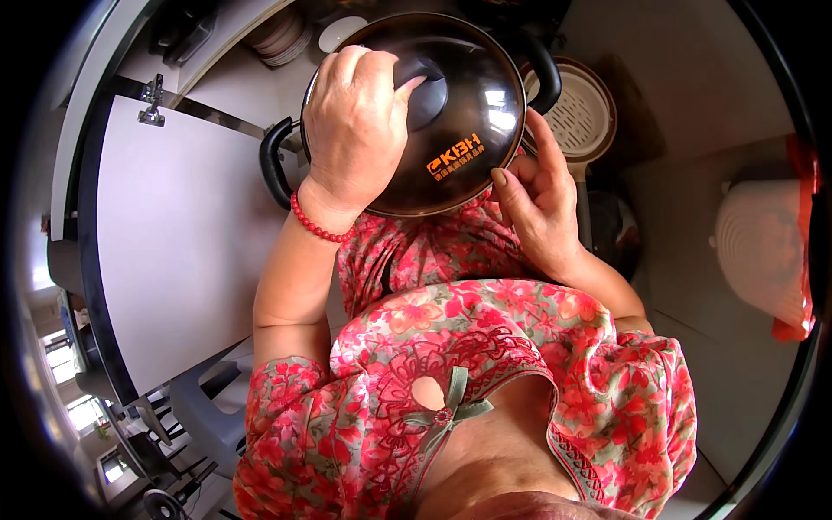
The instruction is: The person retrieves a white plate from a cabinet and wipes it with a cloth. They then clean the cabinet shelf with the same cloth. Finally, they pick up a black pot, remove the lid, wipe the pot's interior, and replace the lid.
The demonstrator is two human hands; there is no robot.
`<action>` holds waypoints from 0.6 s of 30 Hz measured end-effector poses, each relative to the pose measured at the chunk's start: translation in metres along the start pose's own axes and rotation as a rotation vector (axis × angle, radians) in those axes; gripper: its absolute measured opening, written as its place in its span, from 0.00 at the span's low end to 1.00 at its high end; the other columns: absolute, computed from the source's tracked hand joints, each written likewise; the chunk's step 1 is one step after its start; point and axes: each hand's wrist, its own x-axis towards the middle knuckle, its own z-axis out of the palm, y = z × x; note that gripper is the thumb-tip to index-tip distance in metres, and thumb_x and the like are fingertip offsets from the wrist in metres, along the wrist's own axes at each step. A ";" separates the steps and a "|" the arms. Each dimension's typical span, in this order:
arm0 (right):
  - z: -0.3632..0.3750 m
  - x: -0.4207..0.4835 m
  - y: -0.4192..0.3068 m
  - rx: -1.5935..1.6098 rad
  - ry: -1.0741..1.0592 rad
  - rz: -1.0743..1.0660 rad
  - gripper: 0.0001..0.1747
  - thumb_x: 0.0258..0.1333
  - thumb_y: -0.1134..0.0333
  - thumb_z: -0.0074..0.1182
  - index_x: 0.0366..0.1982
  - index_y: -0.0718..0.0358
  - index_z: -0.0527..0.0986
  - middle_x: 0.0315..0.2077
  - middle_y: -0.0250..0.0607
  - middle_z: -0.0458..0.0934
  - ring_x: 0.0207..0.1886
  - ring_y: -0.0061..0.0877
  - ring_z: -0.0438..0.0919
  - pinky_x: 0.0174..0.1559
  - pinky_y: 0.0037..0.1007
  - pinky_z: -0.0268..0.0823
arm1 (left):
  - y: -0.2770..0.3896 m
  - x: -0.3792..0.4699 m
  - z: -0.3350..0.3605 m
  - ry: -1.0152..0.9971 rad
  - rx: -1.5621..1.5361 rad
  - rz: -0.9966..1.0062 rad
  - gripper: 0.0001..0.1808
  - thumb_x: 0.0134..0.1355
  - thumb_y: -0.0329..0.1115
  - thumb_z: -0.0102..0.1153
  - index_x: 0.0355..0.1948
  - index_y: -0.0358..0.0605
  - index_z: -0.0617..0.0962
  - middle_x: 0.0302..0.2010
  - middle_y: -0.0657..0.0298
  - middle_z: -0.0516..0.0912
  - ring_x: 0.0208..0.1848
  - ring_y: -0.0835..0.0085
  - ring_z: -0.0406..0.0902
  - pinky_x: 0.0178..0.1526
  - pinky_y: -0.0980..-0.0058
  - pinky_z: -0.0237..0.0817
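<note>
A dark, glossy pot lid (pixel 474 97) with orange writing covers a pot with two black side handles (pixel 548 78). My left hand (pixel 357 120), wearing a red bead bracelet (pixel 318 227), is closed around the lid's black knob (pixel 429 94). At the pot's near right edge is my right hand (pixel 539 188), its thumb tip on the rim and its forefinger against the edge just below the right handle. Its other fingers curl beneath the rim and are partly hidden. The lid hides the inside of the pot.
An open white cabinet door (pixel 182 240) stands at left. Behind it, stacked plates (pixel 283 42) and a white dish (pixel 341 32) sit in the cabinet. A round slotted strainer (pixel 575 114) lies right of the pot. Far right is a white ribbed container (pixel 760 247) beside red plastic.
</note>
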 end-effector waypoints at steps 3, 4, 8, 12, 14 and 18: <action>-0.001 -0.001 0.005 -0.026 0.014 -0.037 0.41 0.52 0.80 0.54 0.65 0.69 0.48 0.19 0.37 0.74 0.22 0.17 0.70 0.30 0.18 0.64 | 0.003 -0.002 0.001 0.007 -0.032 -0.024 0.13 0.48 0.30 0.65 0.32 0.39 0.74 0.32 0.56 0.74 0.37 0.57 0.73 0.39 0.65 0.66; -0.002 -0.002 0.006 -0.034 0.018 -0.058 0.41 0.52 0.79 0.54 0.65 0.69 0.49 0.18 0.37 0.74 0.21 0.17 0.70 0.29 0.18 0.64 | 0.003 -0.003 0.002 0.005 -0.035 -0.027 0.13 0.48 0.30 0.65 0.32 0.39 0.74 0.32 0.56 0.74 0.37 0.57 0.73 0.39 0.65 0.66; -0.003 -0.003 0.004 -0.095 -0.005 -0.059 0.41 0.51 0.79 0.55 0.64 0.69 0.49 0.18 0.36 0.74 0.21 0.17 0.70 0.29 0.18 0.64 | 0.000 -0.005 0.001 0.015 -0.093 -0.034 0.13 0.49 0.31 0.65 0.32 0.39 0.74 0.32 0.56 0.75 0.37 0.56 0.73 0.40 0.63 0.66; -0.003 -0.001 -0.002 -0.096 0.009 -0.097 0.40 0.54 0.76 0.56 0.64 0.71 0.50 0.18 0.34 0.75 0.21 0.15 0.70 0.28 0.18 0.64 | 0.007 0.001 -0.014 -0.042 -0.219 -0.103 0.16 0.52 0.35 0.67 0.34 0.34 0.76 0.34 0.53 0.78 0.35 0.58 0.76 0.38 0.70 0.68; -0.006 -0.001 0.007 -0.130 -0.007 -0.125 0.40 0.54 0.75 0.57 0.64 0.70 0.50 0.19 0.34 0.75 0.22 0.14 0.71 0.29 0.17 0.64 | 0.006 -0.005 -0.018 -0.069 -0.210 -0.146 0.15 0.52 0.35 0.68 0.37 0.36 0.78 0.37 0.54 0.79 0.38 0.62 0.77 0.41 0.72 0.68; -0.004 -0.006 0.010 -0.039 0.004 -0.072 0.41 0.53 0.74 0.58 0.64 0.70 0.50 0.19 0.35 0.76 0.22 0.14 0.71 0.29 0.17 0.64 | 0.003 -0.018 -0.024 0.112 -0.238 -0.024 0.16 0.52 0.33 0.67 0.40 0.37 0.79 0.39 0.56 0.79 0.41 0.63 0.77 0.43 0.72 0.68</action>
